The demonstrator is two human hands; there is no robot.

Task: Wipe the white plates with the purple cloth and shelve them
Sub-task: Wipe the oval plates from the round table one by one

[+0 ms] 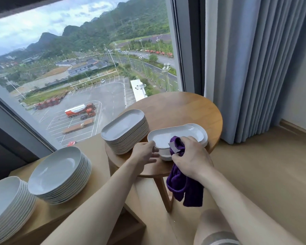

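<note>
On the round wooden table point(175, 106) by the window, your left hand point(143, 153) grips the near-left rim of the top oval plate point(177, 137), thumb over the lip and fingers beneath, while your right hand point(191, 156) bunches the purple cloth point(177, 181) against the plate's near end, fingers curled round the fabric. Most of the cloth hangs loose below your wrist, off the near edge of the table. That plate sits on a short pile of like plates point(200, 137), slightly askew to them. Just left of it stands a taller stack of oval plates point(125, 133), close but not touching so far as you can tell. Farther left and nearer, on a low wooden shelf point(48, 213), sit two stacks of round plates point(58, 174) and point(5, 204).

Judge the plate as glazed ceramic: stiff, fairly weighty for its size, slick under dry fingers and quick to chip if it knocks the neighbouring stack. Keep your hold on the rim at one narrow end, thumb on top, and let the pile below bear the weight while you wipe. The cloth is soft and limp, so keep it wadded in your palm, lest the trailing end drag or snag on the table edge. When you lift, raise the plate straight up before swinging left towards the shelf, well above the tall stack
</note>
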